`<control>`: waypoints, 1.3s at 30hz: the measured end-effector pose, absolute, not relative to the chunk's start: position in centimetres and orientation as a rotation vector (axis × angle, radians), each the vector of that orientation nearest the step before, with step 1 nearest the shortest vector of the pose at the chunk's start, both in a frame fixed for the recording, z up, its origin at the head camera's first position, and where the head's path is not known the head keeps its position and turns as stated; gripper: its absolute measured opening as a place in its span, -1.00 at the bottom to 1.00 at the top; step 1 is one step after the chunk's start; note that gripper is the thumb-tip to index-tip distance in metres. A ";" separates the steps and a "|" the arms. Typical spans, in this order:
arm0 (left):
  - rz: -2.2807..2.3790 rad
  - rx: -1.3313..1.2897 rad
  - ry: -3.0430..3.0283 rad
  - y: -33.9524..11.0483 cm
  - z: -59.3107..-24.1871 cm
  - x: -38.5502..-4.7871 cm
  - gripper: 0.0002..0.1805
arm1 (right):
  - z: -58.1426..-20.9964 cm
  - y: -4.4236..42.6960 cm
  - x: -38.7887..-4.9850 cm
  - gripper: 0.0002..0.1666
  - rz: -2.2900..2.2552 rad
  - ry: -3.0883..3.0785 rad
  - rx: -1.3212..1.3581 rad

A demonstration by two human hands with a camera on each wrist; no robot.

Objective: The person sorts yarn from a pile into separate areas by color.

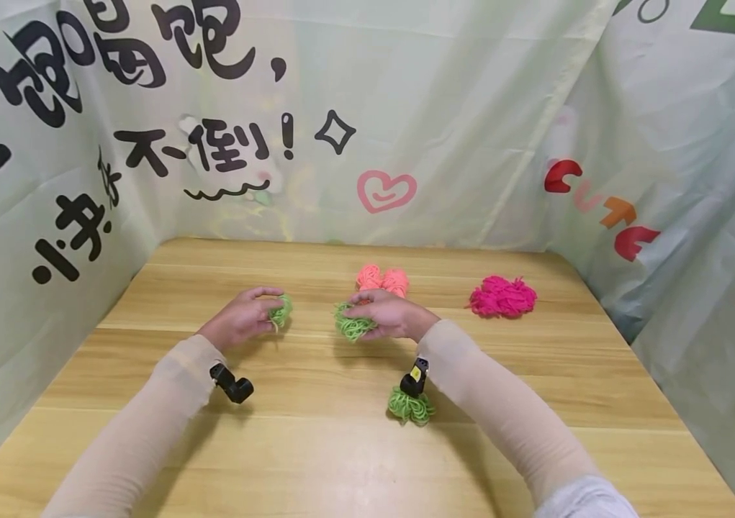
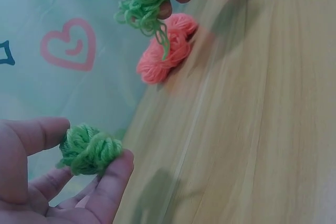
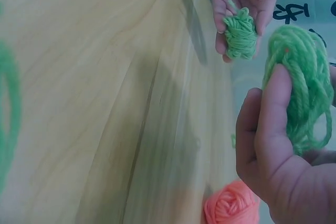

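Note:
My left hand (image 1: 244,315) pinches a small wound bundle of green yarn (image 2: 90,149) between thumb and fingers, just above the table. Across from it, my right hand (image 1: 393,314) grips a larger, looser green yarn bundle (image 3: 302,87), with loops dangling from its lower side in the left wrist view. The two bundles are apart. Behind the right hand lies a coral yarn bundle (image 1: 396,281), partly covered by that hand in the head view. Nearer to me, a third green yarn bundle (image 1: 410,407) rests on the table under the right wrist.
A magenta yarn bundle (image 1: 503,297) lies on the wooden table (image 1: 315,446) at the right. Printed cloth (image 1: 458,129) hangs behind the table and along both sides. Each wrist carries a small black camera (image 1: 232,383).

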State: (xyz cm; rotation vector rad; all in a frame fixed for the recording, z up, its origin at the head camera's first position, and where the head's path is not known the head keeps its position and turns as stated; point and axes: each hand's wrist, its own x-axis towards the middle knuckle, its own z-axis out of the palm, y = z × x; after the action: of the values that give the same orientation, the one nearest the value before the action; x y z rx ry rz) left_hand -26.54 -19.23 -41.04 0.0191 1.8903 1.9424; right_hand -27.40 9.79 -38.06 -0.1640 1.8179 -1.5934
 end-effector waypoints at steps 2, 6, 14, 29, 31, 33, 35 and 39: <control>1.962 0.000 1.873 -19.4 -41.1 -26.7 -0.44 | -38.1 9.5 -27.5 -0.44 -1.602 1.817 -0.148; 1.996 -0.019 1.859 -19.7 -41.4 -27.0 -0.42 | -38.2 9.0 -27.5 -0.41 -1.615 1.817 -0.131; 2.016 -0.049 1.841 -20.4 -41.8 -27.4 -0.45 | -38.2 7.6 -27.7 -0.42 -1.629 1.794 -0.131; 2.032 -0.066 1.856 -21.4 -41.9 -27.6 -0.42 | -39.1 5.5 -29.0 -0.42 -1.723 1.727 -0.083; 2.041 -0.085 1.858 -21.6 -41.9 -27.6 -0.43 | -39.1 5.2 -29.2 -0.43 -1.739 1.701 -0.076; 2.038 -0.081 1.864 -21.8 -41.9 -27.6 -0.42 | -39.2 4.9 -29.4 -0.46 -1.744 1.686 -0.080; 2.034 -0.084 1.872 -21.9 -41.9 -27.6 -0.43 | -39.3 4.7 -29.5 -0.48 -1.740 1.687 -0.088; 2.019 -0.084 1.896 -22.2 -42.0 -27.6 -0.43 | -39.6 4.4 -29.9 -0.51 -1.723 1.711 -0.092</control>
State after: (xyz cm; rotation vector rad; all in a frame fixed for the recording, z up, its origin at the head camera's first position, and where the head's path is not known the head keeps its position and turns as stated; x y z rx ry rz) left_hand -27.57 -22.24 -41.95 -0.0835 1.8960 2.0185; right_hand -29.90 4.44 -39.57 -0.0925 1.7114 -1.7228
